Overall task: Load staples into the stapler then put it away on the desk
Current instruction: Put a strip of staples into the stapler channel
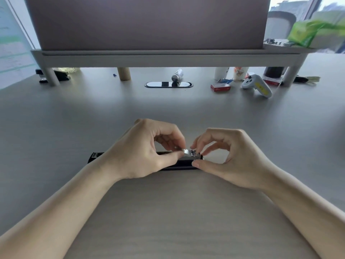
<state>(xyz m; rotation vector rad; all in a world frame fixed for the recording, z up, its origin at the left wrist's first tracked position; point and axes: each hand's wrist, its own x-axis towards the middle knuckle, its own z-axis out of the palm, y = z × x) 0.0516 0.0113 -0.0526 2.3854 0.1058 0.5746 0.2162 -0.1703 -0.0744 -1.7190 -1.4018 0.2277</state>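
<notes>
A black stapler (pixel 95 156) lies flat on the grey desk, opened out lengthwise, most of its middle hidden under my left hand. My left hand (pixel 141 152) pinches a small silver strip of staples (pixel 187 152) between thumb and fingers, right over the stapler's metal channel. My right hand (pixel 229 156) is at the stapler's right end, thumb against the black base and fingertips touching the staple strip. A red staple box (pixel 220 87) sits far back on the desk.
A monitor stand (pixel 168 57) spans the back with a monitor on it. Under and near it stand a metal cylinder (pixel 176 76), paper cups (pixel 240 72), a grey-yellow controller (pixel 258 85), a second black stapler (pixel 59 75) and a cable grommet (pixel 169 84).
</notes>
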